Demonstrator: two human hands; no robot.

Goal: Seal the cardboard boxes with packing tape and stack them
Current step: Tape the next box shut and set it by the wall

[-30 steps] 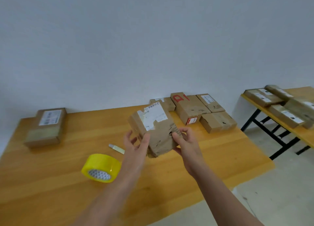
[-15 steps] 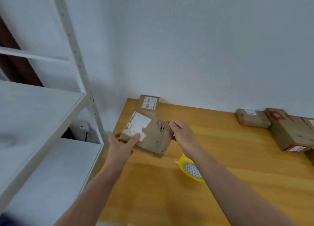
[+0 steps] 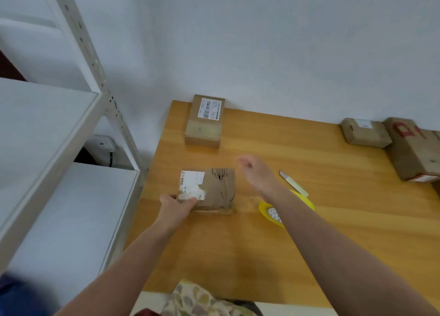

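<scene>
Item: crumpled cardboard box, brown, with a torn white label on its left half and dark tears along the far edge. It lies flat on the wooden table close to the table's left edge. Left hand grips the box's near-left corner, thumb pressed over the lower edge of the label, the other fingers hidden below the box. Right hand hangs over the table just right of the box and apart from it, holding nothing (motion blur, fingers seem loosely bent). Yellow packing tape roll lies on the table right of the box, partly hidden behind the right forearm. Utility knife lies just beyond the roll, blade end pointing away. Labelled cardboard box sits at the far edge against the white wall. Two further boxes stand at far right: a small box and, touching it, a larger box with red marking. White metal shelving stands left of the table. Patterned cloth shows at bottom edge.
</scene>
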